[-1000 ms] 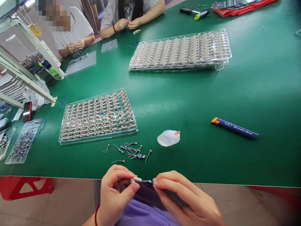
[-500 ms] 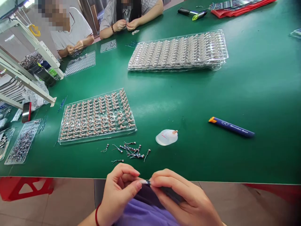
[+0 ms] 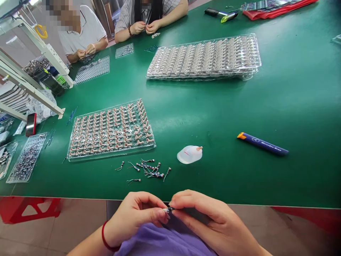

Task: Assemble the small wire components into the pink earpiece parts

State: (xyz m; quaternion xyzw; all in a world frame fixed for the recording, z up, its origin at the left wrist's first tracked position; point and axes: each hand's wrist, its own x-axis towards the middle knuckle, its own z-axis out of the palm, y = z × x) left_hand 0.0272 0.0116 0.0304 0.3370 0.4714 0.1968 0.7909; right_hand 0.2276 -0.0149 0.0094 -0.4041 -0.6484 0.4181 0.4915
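Just off the table's near edge, my left hand pinches one end of a small dark-and-white electronic part between thumb and fingers. My right hand grips its other end with thumb and index finger, so the fingertips nearly meet and hide most of the part. Beyond the hands lies a loose pile of small electronic parts with thin wire leads. A clear tray farther left holds rows of beige, cup-shaped pieces. A translucent white dish with a small beige piece at its rim sits to the right.
On the green table lies a blue pen-shaped tool with an orange tip. Stacked filled trays stand farther back. Two co-workers sit across at the upper left. A white metal frame and a parts tray occupy the left.
The left hand has shifted slightly right and its fingers have closed in on the part. Both hands' fingertips are now closer together, with less of the white section visible.
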